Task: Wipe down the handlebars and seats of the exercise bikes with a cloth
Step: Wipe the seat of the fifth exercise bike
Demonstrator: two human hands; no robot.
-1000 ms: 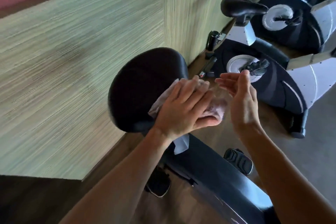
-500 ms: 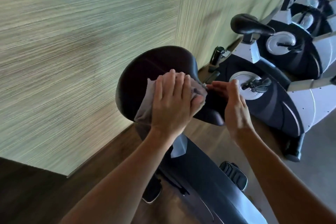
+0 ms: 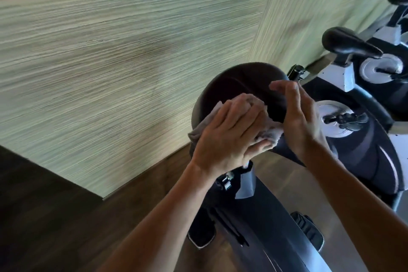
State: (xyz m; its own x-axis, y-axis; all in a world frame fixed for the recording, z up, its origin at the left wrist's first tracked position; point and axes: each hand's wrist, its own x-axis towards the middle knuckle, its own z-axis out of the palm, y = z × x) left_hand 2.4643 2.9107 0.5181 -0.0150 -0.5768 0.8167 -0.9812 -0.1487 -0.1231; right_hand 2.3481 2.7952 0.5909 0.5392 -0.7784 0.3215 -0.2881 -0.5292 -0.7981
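cloth (image 3: 268, 133) on seat (image 3: 238, 81), wall (image 3: 110, 73) behind, second bike (image 3: 364, 139) right
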